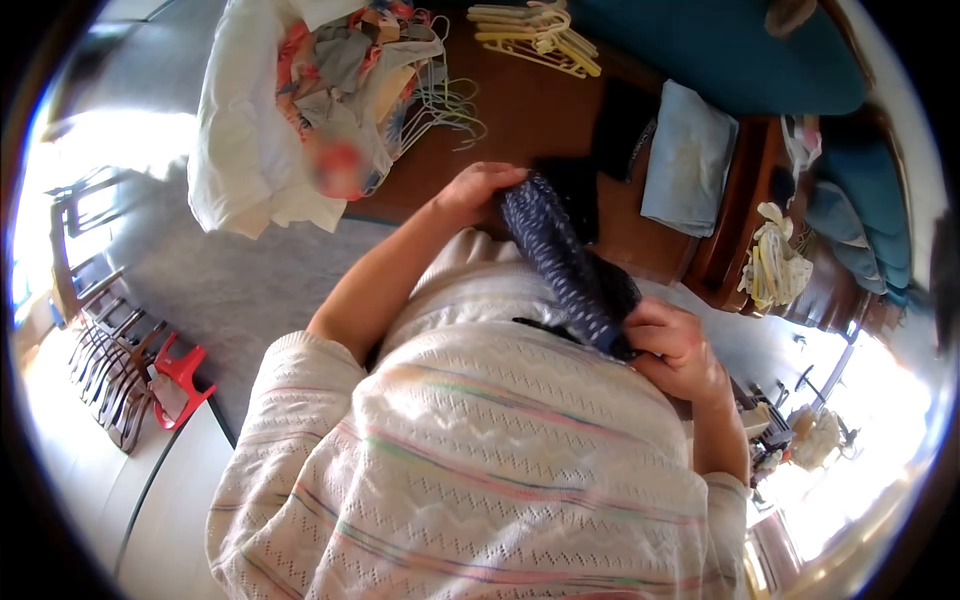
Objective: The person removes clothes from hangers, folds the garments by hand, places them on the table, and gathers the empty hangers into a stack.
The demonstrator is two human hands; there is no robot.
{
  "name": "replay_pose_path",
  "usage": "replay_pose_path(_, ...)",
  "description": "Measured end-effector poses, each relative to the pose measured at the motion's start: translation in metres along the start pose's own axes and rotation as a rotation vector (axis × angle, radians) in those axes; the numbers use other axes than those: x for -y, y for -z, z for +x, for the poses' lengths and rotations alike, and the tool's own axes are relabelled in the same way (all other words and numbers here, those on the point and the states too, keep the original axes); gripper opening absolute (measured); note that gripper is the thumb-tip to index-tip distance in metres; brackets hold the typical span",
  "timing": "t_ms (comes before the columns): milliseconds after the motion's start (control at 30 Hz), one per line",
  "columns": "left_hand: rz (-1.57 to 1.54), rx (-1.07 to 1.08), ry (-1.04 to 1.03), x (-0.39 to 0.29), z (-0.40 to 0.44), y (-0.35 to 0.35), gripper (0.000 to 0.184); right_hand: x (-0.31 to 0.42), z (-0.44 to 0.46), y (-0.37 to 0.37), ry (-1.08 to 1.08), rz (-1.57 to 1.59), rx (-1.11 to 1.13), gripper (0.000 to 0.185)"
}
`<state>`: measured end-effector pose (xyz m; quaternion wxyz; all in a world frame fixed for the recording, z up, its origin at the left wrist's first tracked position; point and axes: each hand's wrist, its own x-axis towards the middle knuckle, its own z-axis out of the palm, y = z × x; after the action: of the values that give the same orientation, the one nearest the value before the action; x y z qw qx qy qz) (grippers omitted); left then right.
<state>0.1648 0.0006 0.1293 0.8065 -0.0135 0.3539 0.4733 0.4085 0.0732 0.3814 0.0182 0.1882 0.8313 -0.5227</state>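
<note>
A dark navy cloth garment with small white specks (556, 258) stretches slantwise in front of my body; its exact kind is not clear. My left hand (484, 190) is closed on its upper end. Lower and to the right, my right hand (677, 348) pinches the other end, with fingers bent around the fabric. Beyond the garment, a black cloth (570, 185) lies on the brown wooden surface (410, 190). Beside that are another dark folded cloth (620, 135) and a folded light blue garment (690, 158).
A white cloth (235, 130) with a pile of printed and grey garments (345, 65) lies at the left. Pale green hangers (440, 110) and yellow hangers (537, 38) rest nearby. Dark hangers (115, 370) and a red stool (182, 380) stand lower left. More hangers with cloth (778, 262) sit right.
</note>
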Motion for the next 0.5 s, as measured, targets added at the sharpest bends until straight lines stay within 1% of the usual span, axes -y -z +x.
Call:
replay_pose_path(100,-0.112,-0.141,-0.121,0.013,0.004,0.021,0.021,-0.003,-0.014,0.002,-0.072,-0.012,-0.128,0.02)
replay_pose_path(200,0.368,-0.204,-0.157,0.018,0.009,0.024,0.027,-0.005,-0.01,0.002,-0.086,0.027,-0.156,0.017)
replay_pose_path(267,0.501,-0.064,-0.241,-0.002,0.002,0.005,0.039,-0.004,-0.007,0.01,-0.09,0.078,-0.123,0.017)
replay_pose_path(333,0.631,0.087,-0.318,-0.037,-0.011,-0.032,0.052,-0.003,-0.003,0.019,-0.09,0.108,-0.086,0.018)
replay_pose_path(400,0.713,0.533,-0.18,-0.065,-0.03,-0.073,0.063,-0.002,0.004,0.029,-0.081,0.119,-0.041,0.018)
replay_pose_path(433,0.814,0.66,-0.228,-0.07,-0.037,-0.098,0.064,-0.002,0.009,0.034,-0.004,0.139,-0.039,0.022)
replay_pose_path(467,0.915,0.788,-0.277,-0.07,-0.042,-0.118,0.065,0.001,0.01,0.041,0.005,0.141,-0.01,0.023)
replay_pose_path(500,1.058,0.808,-0.325,-0.068,-0.044,-0.127,0.06,0.004,0.011,0.05,0.013,0.143,0.017,0.025)
